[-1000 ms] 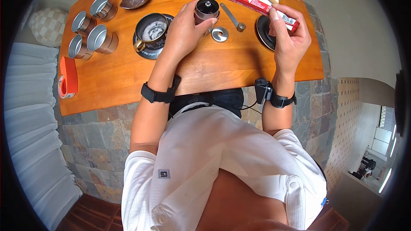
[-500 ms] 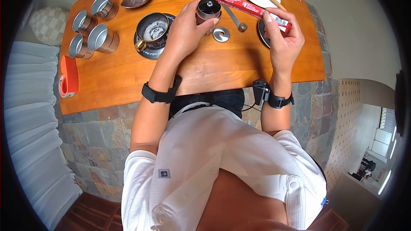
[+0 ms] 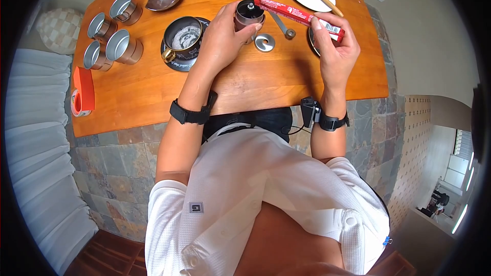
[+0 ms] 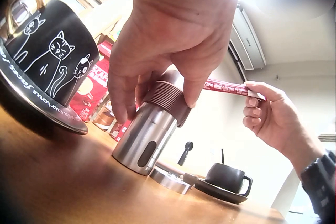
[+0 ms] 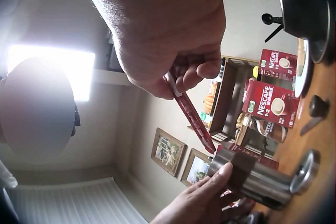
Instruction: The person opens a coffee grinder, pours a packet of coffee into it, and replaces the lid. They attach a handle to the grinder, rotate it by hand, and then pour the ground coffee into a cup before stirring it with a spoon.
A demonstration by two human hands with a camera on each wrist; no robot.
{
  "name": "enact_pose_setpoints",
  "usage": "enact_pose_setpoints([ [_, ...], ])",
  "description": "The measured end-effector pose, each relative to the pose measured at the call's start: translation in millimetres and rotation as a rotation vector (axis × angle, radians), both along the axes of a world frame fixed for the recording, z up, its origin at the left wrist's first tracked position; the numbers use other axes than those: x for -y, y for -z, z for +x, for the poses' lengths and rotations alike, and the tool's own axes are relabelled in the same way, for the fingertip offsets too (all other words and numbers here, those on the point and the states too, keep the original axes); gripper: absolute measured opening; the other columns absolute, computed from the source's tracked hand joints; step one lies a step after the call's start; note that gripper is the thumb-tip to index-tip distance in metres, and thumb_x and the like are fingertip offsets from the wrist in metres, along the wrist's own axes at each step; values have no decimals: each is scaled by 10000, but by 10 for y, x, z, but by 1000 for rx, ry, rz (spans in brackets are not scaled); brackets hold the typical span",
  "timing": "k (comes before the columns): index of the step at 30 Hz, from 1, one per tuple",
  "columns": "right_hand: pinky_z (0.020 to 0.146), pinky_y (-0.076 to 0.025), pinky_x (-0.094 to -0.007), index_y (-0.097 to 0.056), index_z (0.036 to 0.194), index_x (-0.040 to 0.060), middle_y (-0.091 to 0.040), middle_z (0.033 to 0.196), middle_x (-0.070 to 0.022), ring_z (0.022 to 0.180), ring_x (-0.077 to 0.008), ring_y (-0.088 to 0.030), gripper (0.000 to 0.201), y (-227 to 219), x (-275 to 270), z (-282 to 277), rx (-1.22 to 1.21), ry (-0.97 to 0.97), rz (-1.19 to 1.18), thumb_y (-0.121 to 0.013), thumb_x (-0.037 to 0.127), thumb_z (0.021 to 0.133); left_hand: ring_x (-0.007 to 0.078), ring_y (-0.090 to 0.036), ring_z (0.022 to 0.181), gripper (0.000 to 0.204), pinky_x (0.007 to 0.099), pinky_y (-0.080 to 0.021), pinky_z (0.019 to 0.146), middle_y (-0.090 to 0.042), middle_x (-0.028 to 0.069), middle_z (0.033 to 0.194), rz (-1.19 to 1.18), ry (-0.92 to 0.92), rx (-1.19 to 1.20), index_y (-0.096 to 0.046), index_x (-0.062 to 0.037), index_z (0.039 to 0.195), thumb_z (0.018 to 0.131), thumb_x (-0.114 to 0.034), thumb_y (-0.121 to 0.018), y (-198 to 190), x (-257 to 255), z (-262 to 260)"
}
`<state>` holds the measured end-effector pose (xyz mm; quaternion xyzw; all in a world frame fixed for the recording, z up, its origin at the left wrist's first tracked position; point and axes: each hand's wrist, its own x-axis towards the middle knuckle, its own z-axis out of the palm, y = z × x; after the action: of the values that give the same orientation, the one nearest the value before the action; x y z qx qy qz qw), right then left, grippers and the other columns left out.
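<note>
- Your left hand (image 3: 220, 41) has fingers and thumb curled round the manual coffee grinder (image 3: 248, 20), at that hand's 2 o'clock; holding below the rim should leave the mouth clear.
- Your right hand (image 3: 337, 47) pinches the red stick sachet (image 3: 286, 9) near one end; its far end points to 10 o'clock, at the grinder's rim.
- You can't tell here whether that far end is torn; check before tilting.
- Aim beside the central shaft (image 3: 250, 6), lifting the pinched end gently to limit spills.
- Mind the metal disc (image 3: 261, 47) at the grinder's 5 o'clock and the crank handle (image 3: 279, 24) at 4.
</note>
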<state>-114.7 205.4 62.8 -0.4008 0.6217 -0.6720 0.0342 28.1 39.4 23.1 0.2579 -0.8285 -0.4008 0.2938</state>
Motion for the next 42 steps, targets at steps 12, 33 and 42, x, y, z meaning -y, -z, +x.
enact_pose_setpoints([
  [12,718,-484,-190,-687,1058,-21,-701,941,-33,828,-45,-606,162,-3,8,7,6,-17,-1,-724,45,915,225,-694,952,568,343,-548,814,-675,162,1200,2,-8,6,-559,-26,1329,874,-287,-777,7,0,1],
  [33,664,-484,-188,-696,1042,-11,-710,887,-20,769,-34,-604,151,77,90,-17,-9,0,14,-726,63,915,238,-697,999,555,338,-550,836,-672,170,1200,-22,-7,17,-563,-21,1314,872,-277,-778,-25,-34,-3],
  [42,644,-468,-182,-697,1032,-7,-703,876,-10,752,-25,-587,149,108,119,-32,-4,1,1,-731,79,916,243,-702,982,557,343,-554,836,-677,172,1190,-25,-2,12,-556,-6,1314,873,-263,-778,-2,2,9],
])
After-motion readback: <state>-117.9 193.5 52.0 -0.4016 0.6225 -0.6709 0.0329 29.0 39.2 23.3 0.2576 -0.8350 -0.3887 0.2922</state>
